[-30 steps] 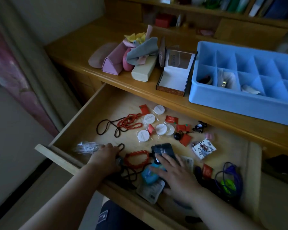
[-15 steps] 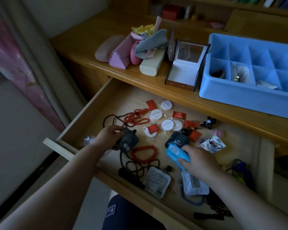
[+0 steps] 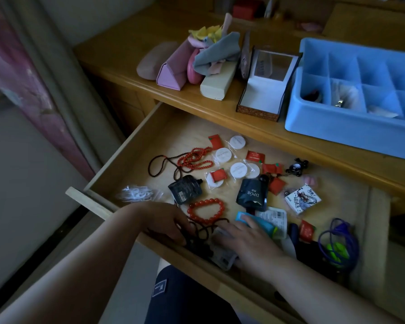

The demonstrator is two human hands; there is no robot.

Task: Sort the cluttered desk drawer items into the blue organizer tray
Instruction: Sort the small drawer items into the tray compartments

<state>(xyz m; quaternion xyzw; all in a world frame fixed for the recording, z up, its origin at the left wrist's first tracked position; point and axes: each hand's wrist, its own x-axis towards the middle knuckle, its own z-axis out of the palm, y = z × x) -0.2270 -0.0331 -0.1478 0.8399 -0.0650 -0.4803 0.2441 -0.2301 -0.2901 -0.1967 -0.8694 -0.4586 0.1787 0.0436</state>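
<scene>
Both of your forearms reach forward and down into the open wooden drawer (image 3: 131, 157), wrists low over its near edge.

Your left hand (image 3: 164, 220) sits palm down at the near left of the drawer, knuckles up. Its fingers curl loosely into a tangle of black cord (image 3: 202, 232); whether they actually pinch the cord cannot be made out.

Your right hand (image 3: 248, 239) lies flat just to the right of it, fingers spread and angled toward the left. The fingertips (image 3: 244, 218) rest on a light blue packet (image 3: 257, 224), and the palm covers a white labelled pouch (image 3: 222, 258). Nothing is gripped.

Just beyond your hands lie a red bead bracelet (image 3: 206, 210), a dark pouch (image 3: 182, 189) to its left and another dark pouch (image 3: 251, 194) to its right. Farther back are a red bead necklace (image 3: 195, 160), round white discs (image 3: 237, 142) and small red packets (image 3: 255, 156). At the near right is a purple cord (image 3: 337, 237) coiled round something bright green.

The blue tray (image 3: 337, 127) stands on the desktop (image 3: 117, 50) beyond the drawer, at the far right, well apart from both hands. A few small things lie in its near compartments; they are too dim to name.
</scene>
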